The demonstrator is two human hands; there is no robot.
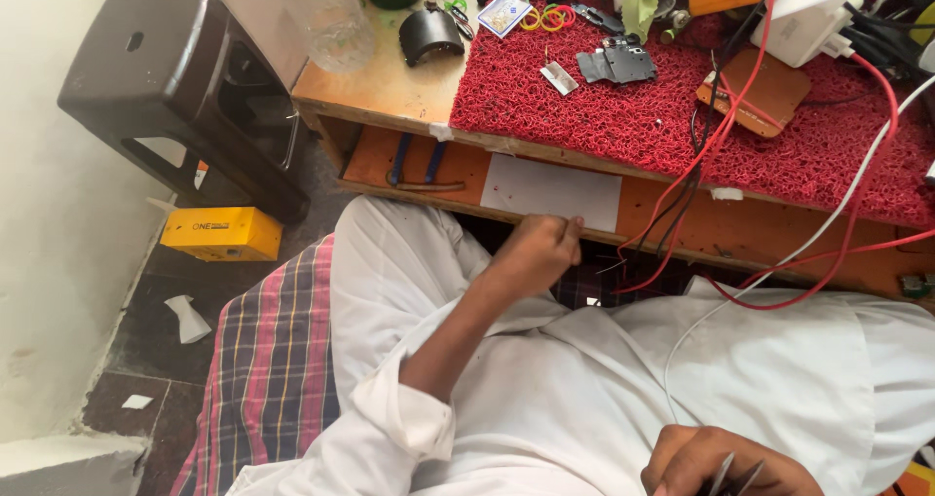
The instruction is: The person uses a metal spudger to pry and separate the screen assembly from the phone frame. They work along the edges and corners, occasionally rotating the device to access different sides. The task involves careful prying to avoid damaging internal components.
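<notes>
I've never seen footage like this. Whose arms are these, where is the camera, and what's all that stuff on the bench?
There is no machine here: a person wears a camera on the head, looking down at their own lap and hands. The left hand is closed at the edge of a white sheet on the pulled-out shelf. The right hand, at the bottom edge, holds thin metal tweezers. On the bench lies a red mat with small phone parts, red wires and rubber bands. A dark stool stands to the left.
</notes>
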